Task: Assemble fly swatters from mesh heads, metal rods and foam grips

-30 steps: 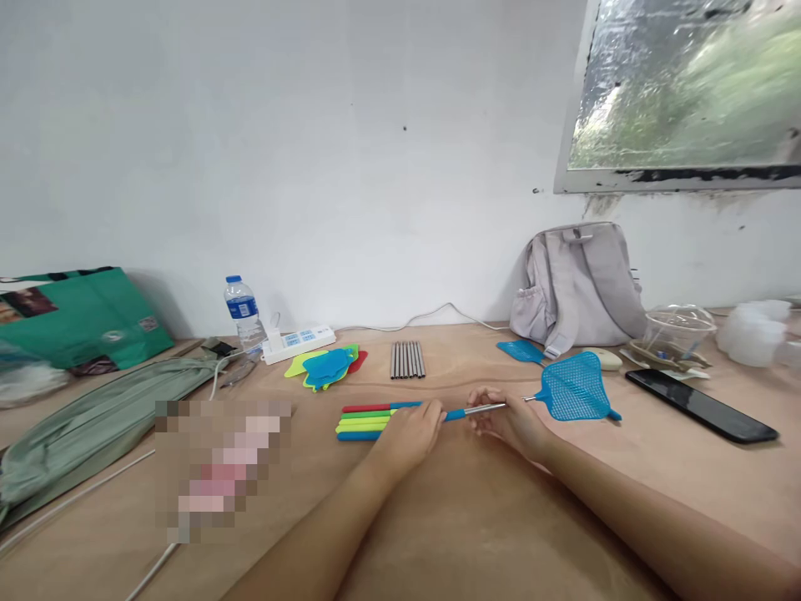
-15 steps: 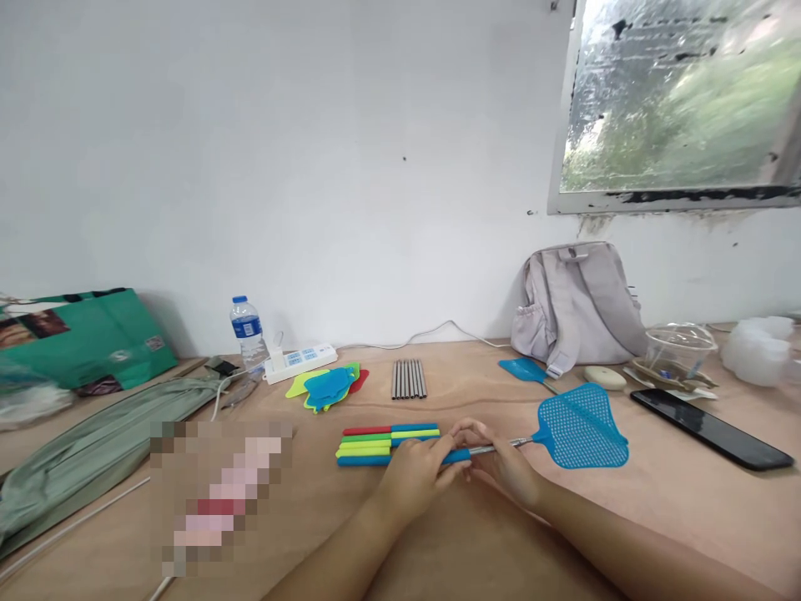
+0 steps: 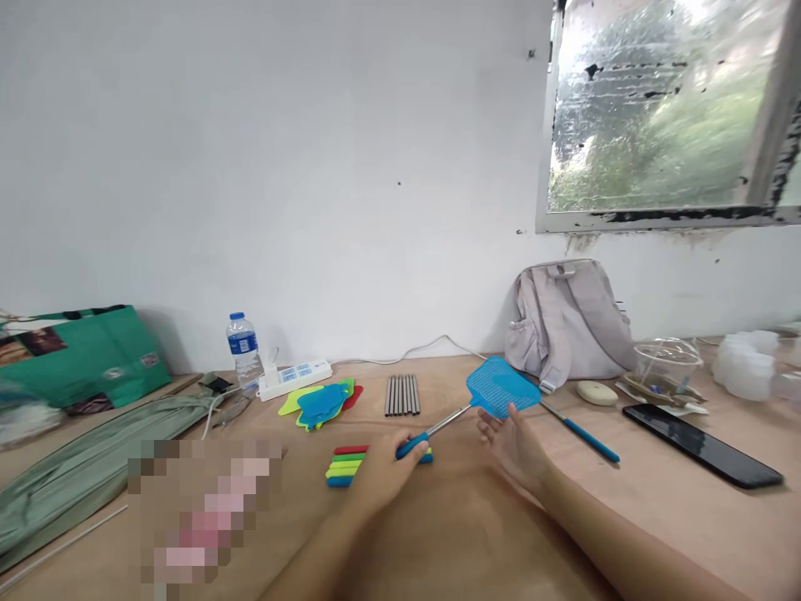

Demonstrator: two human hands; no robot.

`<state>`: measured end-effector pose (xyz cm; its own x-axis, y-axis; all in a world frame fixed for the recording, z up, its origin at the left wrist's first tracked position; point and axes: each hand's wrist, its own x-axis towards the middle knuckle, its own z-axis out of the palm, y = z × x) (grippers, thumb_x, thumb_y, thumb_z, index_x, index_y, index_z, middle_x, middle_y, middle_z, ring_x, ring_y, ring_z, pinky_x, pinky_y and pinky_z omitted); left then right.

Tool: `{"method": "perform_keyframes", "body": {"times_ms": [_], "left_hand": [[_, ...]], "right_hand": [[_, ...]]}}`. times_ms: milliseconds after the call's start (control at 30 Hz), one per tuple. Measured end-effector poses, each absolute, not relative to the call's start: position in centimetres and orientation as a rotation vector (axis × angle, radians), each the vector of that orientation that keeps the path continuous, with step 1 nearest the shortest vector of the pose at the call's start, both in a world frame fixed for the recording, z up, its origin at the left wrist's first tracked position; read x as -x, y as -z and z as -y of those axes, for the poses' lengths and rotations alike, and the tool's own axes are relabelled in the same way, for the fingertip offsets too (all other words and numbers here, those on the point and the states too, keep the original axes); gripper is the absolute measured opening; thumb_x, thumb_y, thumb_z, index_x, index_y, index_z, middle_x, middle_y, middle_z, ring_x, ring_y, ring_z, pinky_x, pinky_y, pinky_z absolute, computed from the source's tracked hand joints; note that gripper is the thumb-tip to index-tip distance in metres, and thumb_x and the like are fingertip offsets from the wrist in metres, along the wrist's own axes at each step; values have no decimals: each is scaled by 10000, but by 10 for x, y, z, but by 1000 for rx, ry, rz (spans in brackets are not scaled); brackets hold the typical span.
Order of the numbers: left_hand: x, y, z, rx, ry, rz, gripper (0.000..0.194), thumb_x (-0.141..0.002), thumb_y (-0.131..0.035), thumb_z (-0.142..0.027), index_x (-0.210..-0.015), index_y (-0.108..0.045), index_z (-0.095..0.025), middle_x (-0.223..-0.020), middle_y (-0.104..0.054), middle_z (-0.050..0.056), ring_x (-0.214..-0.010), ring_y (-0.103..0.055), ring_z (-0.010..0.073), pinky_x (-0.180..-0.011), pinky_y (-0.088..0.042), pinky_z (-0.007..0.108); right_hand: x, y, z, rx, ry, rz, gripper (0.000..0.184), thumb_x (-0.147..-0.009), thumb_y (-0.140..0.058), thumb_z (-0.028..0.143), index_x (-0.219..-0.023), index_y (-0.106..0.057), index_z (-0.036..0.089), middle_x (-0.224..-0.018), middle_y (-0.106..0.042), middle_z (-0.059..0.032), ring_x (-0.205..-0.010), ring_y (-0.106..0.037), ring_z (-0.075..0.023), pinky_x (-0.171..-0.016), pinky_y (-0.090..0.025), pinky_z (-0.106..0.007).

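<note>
My left hand (image 3: 383, 469) is closed round the blue handle of a fly swatter (image 3: 449, 419), whose metal shaft points away to the right. Its blue mesh head (image 3: 501, 386) is raised toward the backpack. Just below that head is my right hand (image 3: 518, 451), fingers apart and holding nothing; I cannot tell whether its fingertips touch the mesh. A second fly swatter's blue handle (image 3: 591, 441) lies to the right, its head largely hidden behind the first one. Coloured handle grips (image 3: 345, 469) lie in a row beside and partly under my left hand.
Several metal tubes (image 3: 402, 396) lie side by side, right of a pile of coloured swatter heads (image 3: 322, 404). Behind are a power strip (image 3: 294, 380), a water bottle (image 3: 244, 346) and a grey backpack (image 3: 566, 325). A phone (image 3: 701, 444) and a plastic cup (image 3: 668, 361) are on the right.
The held swatter has swung from lying level to angling up and away, its head moving left toward the second swatter. My right hand has let go of the shaft and opened.
</note>
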<state>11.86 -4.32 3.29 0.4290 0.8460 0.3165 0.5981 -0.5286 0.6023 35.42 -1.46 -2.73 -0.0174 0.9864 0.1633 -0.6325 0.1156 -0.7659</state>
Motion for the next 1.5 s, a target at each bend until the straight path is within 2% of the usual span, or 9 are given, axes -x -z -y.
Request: {"method": "perform_keyframes", "body": {"times_ms": [200, 300, 367, 533, 800, 1000, 1167, 1367, 1500], "left_hand": [[-93, -28, 37, -2448, -806, -1330, 368, -829, -371, -448, -801, -637, -196, -748, -648, 1, -703, -571, 154, -626, -393, 240], [-91, -24, 36, -2583, -728, -1351, 358, -821, -391, -463, -880, -649, -221, -821, -675, 12, -741, -592, 175, -641, -412, 257], [-90, -22, 36, -2661, -722, -1345, 346, -822, -400, -456, -931, -644, -236, -887, -680, 16, -793, -602, 189, -676, -426, 276], [-89, -24, 39, -2800, -804, -1236, 350, -844, -372, -446, -930, -644, -243, -896, -684, 13, -811, -613, 178, -711, -442, 282], [-90, -28, 40, -2766, -748, -1276, 359, -847, -364, -454, -906, -651, -248, -893, -686, -7, -794, -615, 163, -696, -441, 255], [-88, -28, 38, -2630, -798, -1229, 336, -820, -417, -471, -897, -664, -256, -870, -691, -15, -767, -620, 156, -677, -442, 237], [-85, -30, 40, -2560, -855, -1193, 324, -794, -463, -467, -906, -669, -244, -864, -693, -7, -757, -619, 155, -671, -447, 230], [-83, -32, 40, -2541, -839, -1193, 309, -790, -476, -455, -892, -674, -241, -828, -696, -9, -723, -616, 151, -662, -443, 229], [-85, -32, 41, -2529, -813, -1180, 306, -790, -477, -458, -867, -675, -238, -809, -694, -15, -702, -611, 146, -613, -427, 223]], "right_hand": [[-403, 7, 17, 612, -1413, 1076, 403, -633, -645, 507, -933, -594, 243, -986, -632, -34, -923, -573, -206, -806, -429, -364], [-408, 4, 25, 858, -1421, 1109, 348, -612, -706, 384, -887, -598, 201, -902, -653, -47, -837, -612, -203, -774, -466, -367], [-403, 5, 30, 1022, -1445, 1122, 384, -584, -739, 302, -914, -572, 200, -878, -656, -53, -776, -631, -218, -668, -511, -380], [-393, 10, 35, 1090, -1485, 1185, 464, -597, -736, 286, -1002, -522, 212, -878, -659, -71, -671, -646, -231, -430, -519, -319], [-394, 16, 28, 1125, -1404, 1228, 445, -615, -724, 295, -1003, -528, 198, -848, -669, -67, -610, -641, -206, -380, -494, -269], [-392, 12, 34, 1076, -1327, 1266, 383, -587, -737, 269, -938, -602, 198, -899, -667, -59, -777, -636, -211, -660, -537, -364], [-391, 8, 39, 1065, -1273, 1323, 390, -596, -729, 308, -946, -604, 190, -868, -670, -67, -731, -636, -208, -564, -534, -325], [-384, 2, 44, 1029, -1260, 1475, 365, -630, -685, 372, -895, -588, 141, -606, -627, -25, -405, -560, -139, -343, -456, -254], [-383, -2, 46, 1048, -1236, 1499, 353, -633, -681, 374, -876, -570, 144, -609, -622, -16, -408, -561, -129, -332, -454, -233]]}}
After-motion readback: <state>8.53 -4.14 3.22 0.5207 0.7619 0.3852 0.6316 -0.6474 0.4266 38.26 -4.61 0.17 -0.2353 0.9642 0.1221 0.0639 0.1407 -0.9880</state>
